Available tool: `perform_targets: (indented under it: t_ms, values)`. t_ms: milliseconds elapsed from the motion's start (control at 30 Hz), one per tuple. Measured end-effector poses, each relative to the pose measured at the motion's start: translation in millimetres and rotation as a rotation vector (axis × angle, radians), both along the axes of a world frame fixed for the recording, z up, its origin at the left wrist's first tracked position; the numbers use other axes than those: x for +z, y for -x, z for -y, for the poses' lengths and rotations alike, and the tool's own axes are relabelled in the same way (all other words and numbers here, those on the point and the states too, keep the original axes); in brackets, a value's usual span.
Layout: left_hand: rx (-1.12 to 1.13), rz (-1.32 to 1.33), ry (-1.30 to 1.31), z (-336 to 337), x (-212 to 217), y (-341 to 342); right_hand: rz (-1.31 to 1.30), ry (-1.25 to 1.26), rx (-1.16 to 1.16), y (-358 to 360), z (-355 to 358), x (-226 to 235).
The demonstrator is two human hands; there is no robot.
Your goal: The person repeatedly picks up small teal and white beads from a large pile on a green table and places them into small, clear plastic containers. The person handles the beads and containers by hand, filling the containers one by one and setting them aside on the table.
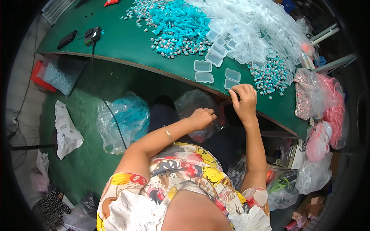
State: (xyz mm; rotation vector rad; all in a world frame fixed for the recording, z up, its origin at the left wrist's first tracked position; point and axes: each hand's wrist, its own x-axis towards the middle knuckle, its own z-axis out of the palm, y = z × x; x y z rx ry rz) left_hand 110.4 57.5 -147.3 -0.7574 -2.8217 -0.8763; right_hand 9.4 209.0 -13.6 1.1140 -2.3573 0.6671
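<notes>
My right hand (245, 101) is at the table's front edge, thumb and fingertips closed at the lower rim of an opened clear plastic case (232, 74). Beside it on the left lies another opened clear case (203, 66), flat on the green table (127, 50). In front of my body, below the tabletop, my left hand (202, 118) is curled with its knuckles up. Whatever its fingers may hold is hidden.
A large heap of clear cases (250, 23) covers the far right, with turquoise cords (181, 19) left of it. Turquoise-and-grey beads (269, 79) lie near my right hand. Pink cords (332, 111) hang at the right. A black device (92, 35) trails a cable.
</notes>
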Motion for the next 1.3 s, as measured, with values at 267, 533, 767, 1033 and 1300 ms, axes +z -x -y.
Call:
perform_targets:
  t_ms: [267,533,767,1033,1300]
  values:
    - [0.346,-0.429,-0.239,99.6,161.6,34.2,0.052,0.078,0.032,2.6,6.4,-4.5]
    - [0.493,-0.328,0.331,124.8,143.4,123.3,0.047,0.085,0.023,3.4,2.2,-3.9]
    - [0.452,-0.394,0.279,135.6,140.8,127.8,0.075,0.132,0.051,12.2,-11.3,5.3]
    - [0.364,-0.219,-0.281,123.8,162.8,95.6,-0.167,-0.108,-0.416,66.2,-30.8,3.3]
    - [0.135,-0.258,-0.286,75.6,157.9,74.7,-0.182,-0.133,-0.369,65.4,-21.3,6.0]
